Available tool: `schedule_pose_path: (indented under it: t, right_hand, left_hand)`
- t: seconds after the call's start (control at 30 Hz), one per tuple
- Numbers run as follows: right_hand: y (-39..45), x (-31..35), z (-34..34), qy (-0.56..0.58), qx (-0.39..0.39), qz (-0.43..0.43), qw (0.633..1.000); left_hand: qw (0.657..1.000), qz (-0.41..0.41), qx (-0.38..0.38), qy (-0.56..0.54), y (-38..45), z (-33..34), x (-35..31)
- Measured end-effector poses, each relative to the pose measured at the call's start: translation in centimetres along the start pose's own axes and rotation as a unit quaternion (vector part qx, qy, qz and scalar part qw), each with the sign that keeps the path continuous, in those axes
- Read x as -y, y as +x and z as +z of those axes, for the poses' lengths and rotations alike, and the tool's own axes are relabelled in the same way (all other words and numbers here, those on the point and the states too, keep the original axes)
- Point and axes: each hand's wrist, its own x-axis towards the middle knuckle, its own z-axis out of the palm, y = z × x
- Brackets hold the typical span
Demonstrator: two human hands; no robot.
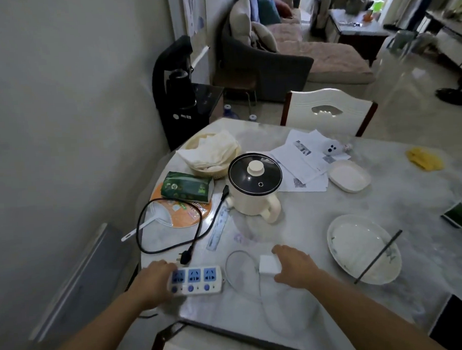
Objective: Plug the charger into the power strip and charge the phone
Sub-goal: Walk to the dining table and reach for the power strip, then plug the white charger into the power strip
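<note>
A white power strip [196, 281] with three blue sockets lies near the table's front left corner. My left hand [152, 282] grips its left end. To its right sits a white charger block [268, 264], with its thin white cable [245, 282] looping over the table toward the front edge. My right hand [294, 267] curls around the charger's right side, fingers touching it. A dark flat rectangle [456, 323] at the front right edge may be the phone; I cannot tell for sure.
A cream electric pot [254, 189] with a black lid stands behind, its black cord [172, 243] and plug lying beside the strip. A ruler [218, 229], white plate [341, 246] with chopsticks, papers, tissue pack and basket crowd the table. A chair back [195, 343] sits below the front edge.
</note>
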Motion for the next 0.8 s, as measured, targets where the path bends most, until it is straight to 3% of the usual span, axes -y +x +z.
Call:
schedule_pose_path:
  t: [0.13, 0.4, 0.53, 0.7, 0.8]
  right_hand:
    - [0.6, -0.2, 0.2, -0.018, 0.006, -0.016, 1.000]
    - [0.6, 0.8, -1.6, -0.003, 0.012, -0.037, 0.999]
    - [0.1, 3.6, -3.7, -0.034, 0.000, -0.098, 0.995]
    - [-0.1, 8.8, -5.4, -0.093, 0.039, -0.167, 0.981]
    - [0.6, 9.5, -7.4, -0.137, 0.037, -0.128, 0.982]
  left_hand:
    - [0.999, -0.016, -0.026, -0.031, 0.1, 1.0, 0.5]
    - [0.999, -0.006, -0.005, -0.034, 1.1, 1.2, 0.1]
    - [0.999, -0.003, -0.012, -0.045, 1.3, 1.2, 0.2]
    - [0.996, 0.024, -0.038, -0.072, 1.9, 1.1, -1.3]
    - [0.994, 0.028, -0.040, -0.094, 2.0, 1.4, -1.8]
